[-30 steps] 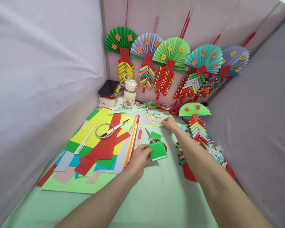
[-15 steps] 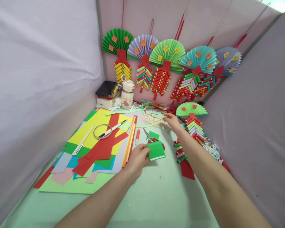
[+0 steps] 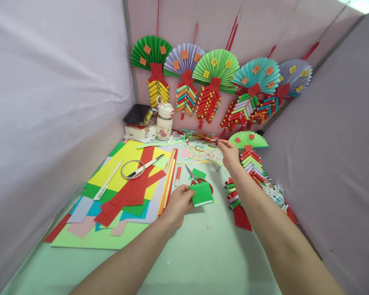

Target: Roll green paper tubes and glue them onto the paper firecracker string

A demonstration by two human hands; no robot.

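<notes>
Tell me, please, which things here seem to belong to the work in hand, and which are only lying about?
Likely in the work:
green paper, in the left hand
scissors, partly behind it
strips, near the right hand; its grip is unclear

Probably just lying about:
flask, at the back
ring, on the paper pile

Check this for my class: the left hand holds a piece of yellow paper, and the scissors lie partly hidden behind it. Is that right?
Not quite: the paper in the left hand is green, as the head view shows. The scissors do lie partly hidden behind it.
</notes>
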